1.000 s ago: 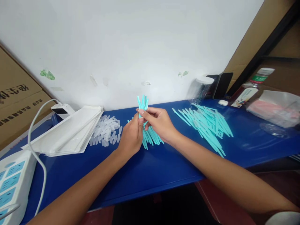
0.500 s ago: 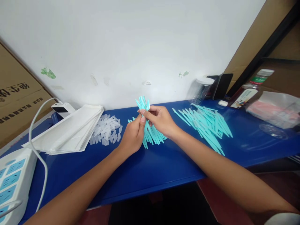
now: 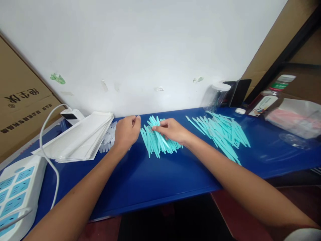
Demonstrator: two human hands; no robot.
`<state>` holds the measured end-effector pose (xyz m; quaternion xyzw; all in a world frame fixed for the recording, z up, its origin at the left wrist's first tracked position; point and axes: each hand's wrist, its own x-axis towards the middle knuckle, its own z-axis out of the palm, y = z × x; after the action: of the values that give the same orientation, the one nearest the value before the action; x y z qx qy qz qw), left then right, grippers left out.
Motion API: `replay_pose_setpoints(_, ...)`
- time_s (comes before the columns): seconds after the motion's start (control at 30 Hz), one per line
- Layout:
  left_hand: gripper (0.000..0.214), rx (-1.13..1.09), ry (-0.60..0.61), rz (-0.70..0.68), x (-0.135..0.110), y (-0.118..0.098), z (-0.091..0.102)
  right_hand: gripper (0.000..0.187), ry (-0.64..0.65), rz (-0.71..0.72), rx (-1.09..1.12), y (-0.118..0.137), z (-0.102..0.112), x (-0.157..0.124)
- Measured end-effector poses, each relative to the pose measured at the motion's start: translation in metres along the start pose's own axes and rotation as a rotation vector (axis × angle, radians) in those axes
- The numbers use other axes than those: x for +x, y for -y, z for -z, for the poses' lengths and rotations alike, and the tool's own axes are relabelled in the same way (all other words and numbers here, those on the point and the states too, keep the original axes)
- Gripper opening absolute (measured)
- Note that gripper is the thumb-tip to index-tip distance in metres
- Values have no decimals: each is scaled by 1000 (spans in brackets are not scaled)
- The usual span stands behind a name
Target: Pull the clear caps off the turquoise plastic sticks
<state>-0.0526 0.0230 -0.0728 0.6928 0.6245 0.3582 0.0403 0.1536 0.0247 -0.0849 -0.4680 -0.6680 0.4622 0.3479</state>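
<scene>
My right hand [image 3: 170, 130] is closed in a pinch on a turquoise eyebrow razor [image 3: 162, 140], a slim flat stick, over the middle pile [image 3: 149, 144] of such razors. To its left, my left hand [image 3: 127, 131] has its fingers curled in, above the right side of a heap of small translucent caps [image 3: 107, 142]. Whether anything is inside those left fingers is hidden. A second pile of turquoise razors [image 3: 223, 134] lies fanned out to the right of my right hand, apart from it.
White paper sleeves [image 3: 75, 140] lie left of the caps. A power strip [image 3: 23, 197], a white cable [image 3: 41, 140] and a small white device [image 3: 72, 115] are at far left. A lidded jar [image 3: 217, 95], a bottle [image 3: 269, 97] and a pink-filled bag [image 3: 296, 117] stand at right.
My hands, together over the middle pile holding a bunch of razors, have parted. My left hand has moved left to the caps; the razors now lie lower, under my right hand.
</scene>
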Motion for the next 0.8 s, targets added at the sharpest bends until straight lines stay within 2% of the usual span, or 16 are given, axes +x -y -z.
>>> replay_pose_setpoints(0.13,46,197,106,-53,3,-1,5,53,-50,-11,-112,-4,-6,1)
replay_pose_setpoints(0.3,41,366,419,-100,-6,-10,1,56,-135,34,-294,-6,-8,2)
replay_pose_setpoints(0.4,43,479,530,-97,-11,-9,-4,53,-148,67,-363,-9,-9,3)
replay_pose_setpoints(0.53,46,552,610,-99,-15,-4,-9,45,-157,93,-452,-13,-12,4)
replay_pose_setpoints(0.63,45,550,625,-116,-17,-4,-10,40,-148,85,-486,-14,-14,3)
replay_pose_setpoints(0.77,46,538,624,-115,-17,-6,-10,18,-153,73,-487,-12,-16,1)
replay_pose_setpoints(0.8,47,531,625,-113,-17,-6,-10,20,-160,73,-495,-11,-16,0)
